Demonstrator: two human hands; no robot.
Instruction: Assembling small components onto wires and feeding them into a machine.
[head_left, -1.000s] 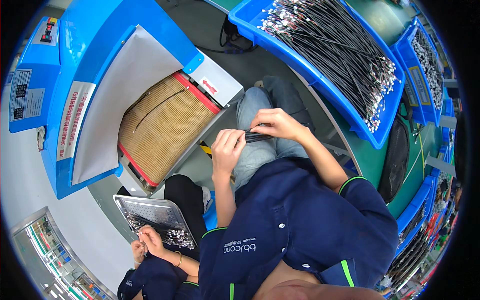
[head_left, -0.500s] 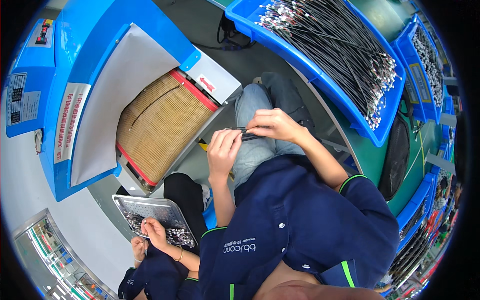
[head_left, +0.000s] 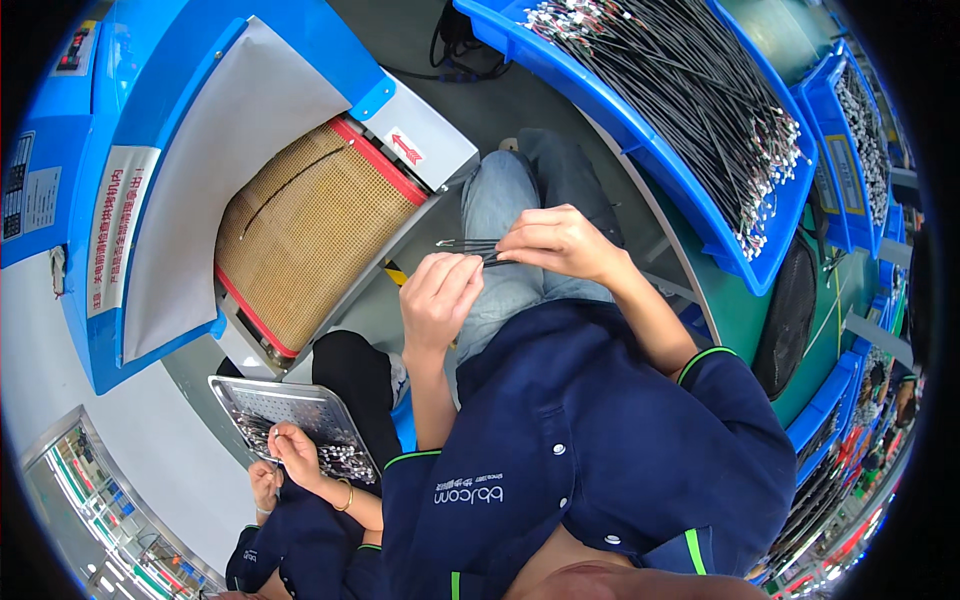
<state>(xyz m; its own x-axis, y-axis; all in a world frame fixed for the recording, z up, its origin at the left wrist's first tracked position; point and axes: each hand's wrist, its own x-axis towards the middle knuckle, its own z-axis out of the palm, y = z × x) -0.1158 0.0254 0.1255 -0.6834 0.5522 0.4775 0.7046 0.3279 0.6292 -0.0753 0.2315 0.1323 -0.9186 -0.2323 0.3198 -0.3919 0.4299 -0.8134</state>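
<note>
gap between left fingers [head_left: 455, 272] and belt [head_left: 320, 240], bin [head_left: 600, 103] blocking right

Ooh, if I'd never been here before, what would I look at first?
Probably the big blue machine at the left, with its tan mesh belt. Next, maybe the blue bin at the upper right, piled with black cables. Then, in the middle, the left hand and right hand holding thin dark strands.

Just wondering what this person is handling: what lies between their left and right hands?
Thin black cables bridge the short gap between the left hand and the right hand, as the head view shows.
</note>
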